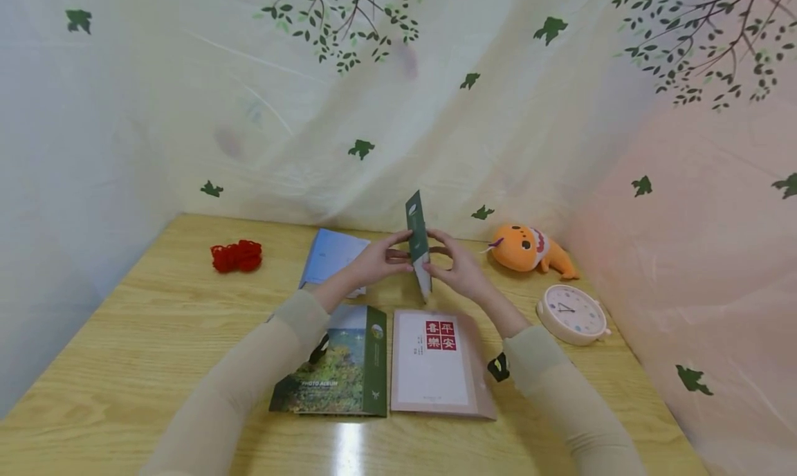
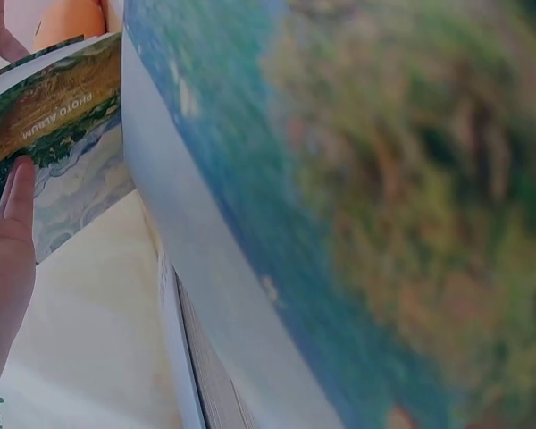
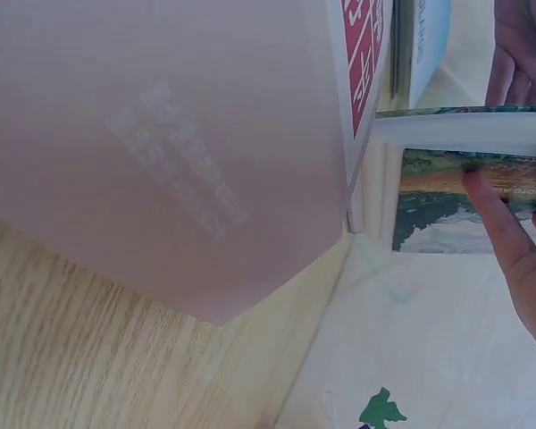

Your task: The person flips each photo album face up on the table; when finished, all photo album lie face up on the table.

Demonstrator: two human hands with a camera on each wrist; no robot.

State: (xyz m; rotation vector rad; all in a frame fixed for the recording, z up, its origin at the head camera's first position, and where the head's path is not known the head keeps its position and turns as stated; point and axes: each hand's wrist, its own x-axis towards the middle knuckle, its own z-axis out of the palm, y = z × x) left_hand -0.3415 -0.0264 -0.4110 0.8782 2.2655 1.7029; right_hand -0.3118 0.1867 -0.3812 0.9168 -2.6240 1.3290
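Observation:
Above the far middle of the table, a photo album (image 1: 416,223) stands on edge between both hands, its green spine facing the head camera. My left hand (image 1: 385,258) holds it from the left and my right hand (image 1: 459,267) from the right. In the right wrist view, fingers (image 3: 500,219) lie against the album's painted cover (image 3: 429,210). Below the hands, another photo album (image 1: 336,362) with a green spine and garden picture lies beside a pale pink album (image 1: 429,365) with red squares. Their covers tilt up slightly.
Behind my left hand lies a light-blue book (image 1: 330,258). Red yarn (image 1: 236,256) is at the back left. An orange plush shark (image 1: 529,248) and a round pink clock (image 1: 573,315) sit at the right. A curtain with leaf prints (image 1: 299,151) hangs along the table's back edge.

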